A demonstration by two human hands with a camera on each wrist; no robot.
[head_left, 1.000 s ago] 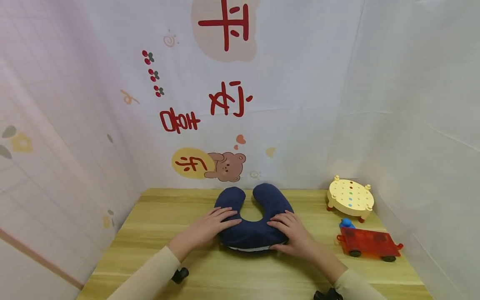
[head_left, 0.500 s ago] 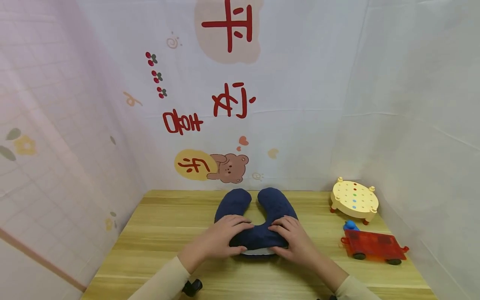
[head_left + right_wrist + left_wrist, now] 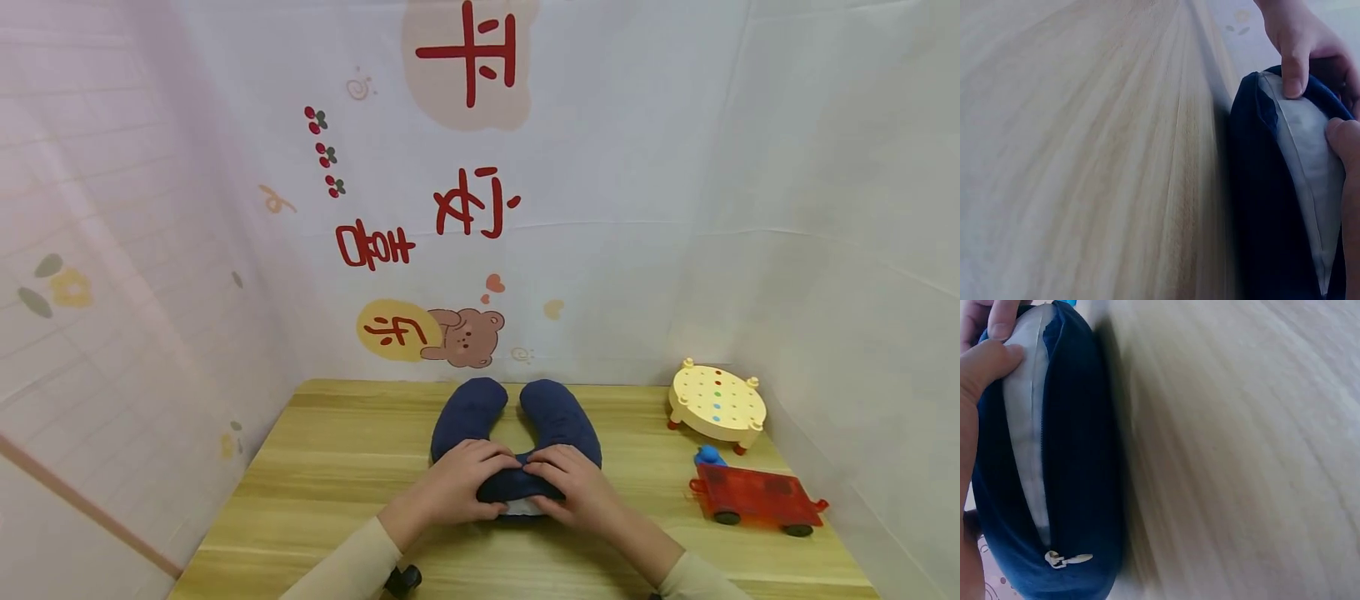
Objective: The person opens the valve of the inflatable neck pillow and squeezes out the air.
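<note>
A navy U-shaped neck pillow (image 3: 570,412) lies on the table, its two arms pointing toward the back wall. Along its near side the zipper gapes, baring a white inner cushion (image 3: 1310,156); the zipper pull (image 3: 1069,559) hangs at one end in the left wrist view. My left hand (image 3: 467,482) grips the upper edge of the opening, fingers over the top and thumb against the white part. My right hand (image 3: 576,485) holds the same edge just beside it, its thumb (image 3: 1342,139) likewise at the white cushion. The pillow's underside is hidden.
On the right of the wooden table (image 3: 322,467) sits a red toy wagon (image 3: 757,496) with black wheels. Behind it are a small blue toy (image 3: 708,455) and a pale yellow pegged board (image 3: 717,402) on short legs. White printed cloth (image 3: 615,250) encloses the back and sides.
Both hands have slid inward along the pillow's near side and now sit close together. More of the opening's upper edge is gathered between them. The head view has shifted slightly.
</note>
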